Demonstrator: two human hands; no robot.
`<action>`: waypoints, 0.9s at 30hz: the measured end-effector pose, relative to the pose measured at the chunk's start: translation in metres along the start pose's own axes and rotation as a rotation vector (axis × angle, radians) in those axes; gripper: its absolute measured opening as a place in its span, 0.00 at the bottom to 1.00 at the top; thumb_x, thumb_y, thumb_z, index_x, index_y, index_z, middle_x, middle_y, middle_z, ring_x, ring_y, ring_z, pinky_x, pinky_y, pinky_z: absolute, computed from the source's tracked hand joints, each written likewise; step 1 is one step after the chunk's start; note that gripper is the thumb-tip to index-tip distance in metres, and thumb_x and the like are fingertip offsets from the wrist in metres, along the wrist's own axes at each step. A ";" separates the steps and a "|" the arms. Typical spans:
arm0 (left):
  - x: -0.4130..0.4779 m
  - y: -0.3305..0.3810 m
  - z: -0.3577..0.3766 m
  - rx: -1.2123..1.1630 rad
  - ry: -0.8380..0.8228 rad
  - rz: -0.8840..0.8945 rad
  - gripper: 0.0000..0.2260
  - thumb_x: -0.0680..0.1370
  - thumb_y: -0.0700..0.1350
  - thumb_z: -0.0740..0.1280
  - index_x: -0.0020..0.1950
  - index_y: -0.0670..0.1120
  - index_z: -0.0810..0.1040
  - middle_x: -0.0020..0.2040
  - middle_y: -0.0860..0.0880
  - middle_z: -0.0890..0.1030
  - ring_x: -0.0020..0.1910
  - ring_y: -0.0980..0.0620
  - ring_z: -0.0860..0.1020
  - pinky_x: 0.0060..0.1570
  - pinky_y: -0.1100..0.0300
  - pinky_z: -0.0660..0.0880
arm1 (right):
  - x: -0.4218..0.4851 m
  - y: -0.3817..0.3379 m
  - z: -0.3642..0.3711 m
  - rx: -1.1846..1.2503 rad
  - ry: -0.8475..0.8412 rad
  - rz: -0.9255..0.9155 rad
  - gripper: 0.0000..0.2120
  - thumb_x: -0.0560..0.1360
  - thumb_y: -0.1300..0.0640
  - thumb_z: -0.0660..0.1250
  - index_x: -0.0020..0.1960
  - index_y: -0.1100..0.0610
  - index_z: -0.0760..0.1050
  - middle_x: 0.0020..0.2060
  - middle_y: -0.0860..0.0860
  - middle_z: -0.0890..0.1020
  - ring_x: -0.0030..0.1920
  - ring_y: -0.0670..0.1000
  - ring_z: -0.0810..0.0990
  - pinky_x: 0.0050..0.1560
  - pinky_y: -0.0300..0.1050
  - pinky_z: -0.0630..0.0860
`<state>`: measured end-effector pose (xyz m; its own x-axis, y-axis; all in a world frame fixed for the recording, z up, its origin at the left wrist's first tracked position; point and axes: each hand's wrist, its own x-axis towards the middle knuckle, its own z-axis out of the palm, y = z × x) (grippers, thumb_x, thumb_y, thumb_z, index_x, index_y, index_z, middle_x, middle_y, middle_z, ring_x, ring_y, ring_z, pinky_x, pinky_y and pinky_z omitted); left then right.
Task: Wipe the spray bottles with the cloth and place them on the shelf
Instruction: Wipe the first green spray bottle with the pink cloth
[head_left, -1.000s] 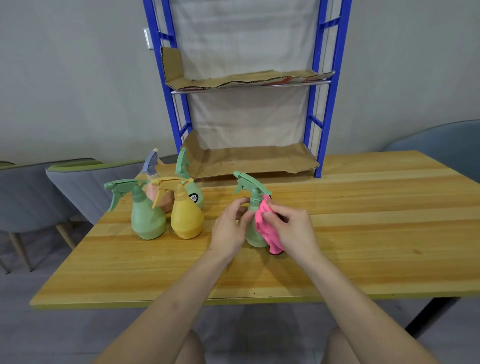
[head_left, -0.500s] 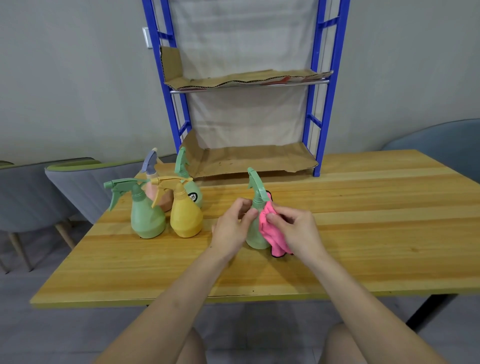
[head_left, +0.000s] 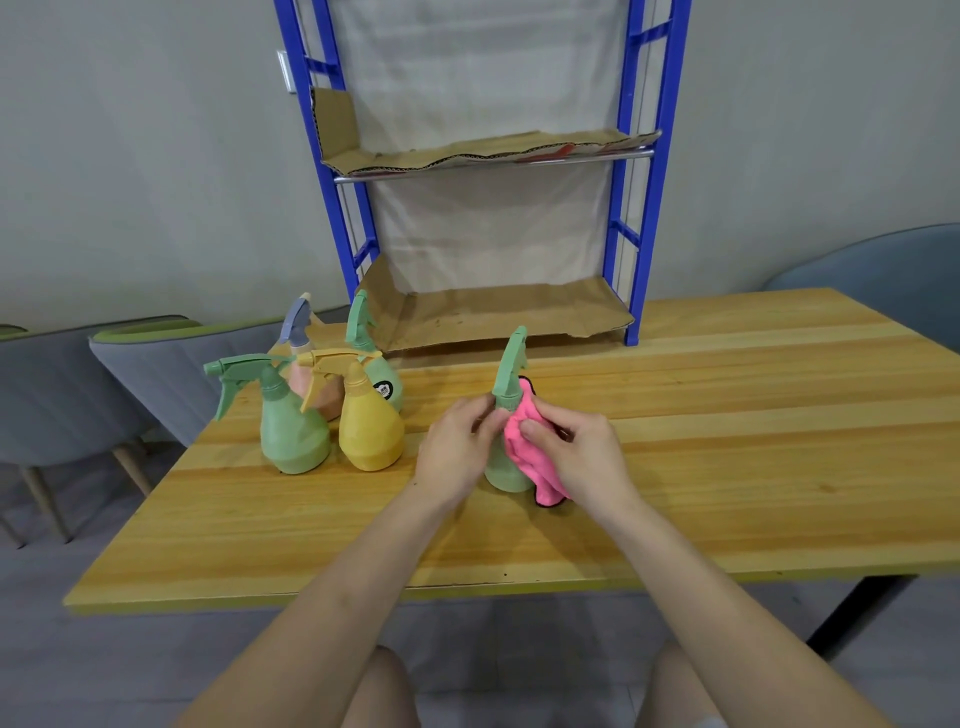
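A green spray bottle (head_left: 508, 374) stands upright on the wooden table (head_left: 727, 441), its nozzle pointing away from me. My left hand (head_left: 457, 449) grips its neck and body from the left. My right hand (head_left: 576, 452) holds a pink cloth (head_left: 524, 447) pressed against the bottle's right side. Several other bottles stand in a group at the left: a green one (head_left: 291, 431), a yellow one (head_left: 370, 426), a pink one with a grey-blue trigger (head_left: 298, 332) and another green one (head_left: 363, 327). The blue shelf (head_left: 649, 208) stands at the back, lined with cardboard (head_left: 519, 312).
Grey chairs (head_left: 156, 374) stand beyond the table's left edge, and a blue-grey chair (head_left: 883, 280) is at the back right. The shelf's upper level (head_left: 493, 156) also carries cardboard. My knees show below the table's near edge.
The bottle's nozzle has turned from pointing left to pointing away from me. The pink cloth has stayed against the bottle's right side, and both hands have kept their hold.
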<state>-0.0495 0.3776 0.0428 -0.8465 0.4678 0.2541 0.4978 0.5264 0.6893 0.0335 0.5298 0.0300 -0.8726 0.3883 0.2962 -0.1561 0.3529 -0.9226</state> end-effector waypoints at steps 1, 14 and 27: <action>0.000 -0.001 -0.001 -0.002 0.001 0.008 0.09 0.85 0.53 0.62 0.59 0.51 0.79 0.53 0.52 0.80 0.56 0.45 0.80 0.57 0.45 0.77 | -0.002 0.005 -0.002 -0.011 -0.008 0.010 0.16 0.80 0.58 0.73 0.66 0.49 0.82 0.51 0.37 0.86 0.51 0.39 0.86 0.52 0.39 0.83; 0.001 0.002 -0.007 0.010 0.011 0.010 0.11 0.85 0.51 0.63 0.63 0.48 0.78 0.53 0.50 0.77 0.53 0.50 0.75 0.58 0.46 0.75 | 0.002 -0.004 0.002 -0.055 0.019 0.014 0.15 0.81 0.59 0.72 0.66 0.49 0.82 0.48 0.40 0.87 0.46 0.40 0.85 0.43 0.34 0.80; 0.002 0.012 -0.011 0.107 -0.016 -0.010 0.18 0.84 0.57 0.63 0.70 0.50 0.79 0.58 0.50 0.80 0.57 0.48 0.79 0.59 0.48 0.77 | 0.003 -0.002 -0.003 -0.028 -0.031 0.008 0.17 0.82 0.59 0.70 0.68 0.44 0.80 0.46 0.31 0.86 0.49 0.40 0.86 0.46 0.39 0.83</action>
<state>-0.0475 0.3768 0.0591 -0.8489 0.4730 0.2360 0.5073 0.6034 0.6153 0.0326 0.5326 0.0339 -0.8879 0.3644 0.2808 -0.1369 0.3735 -0.9175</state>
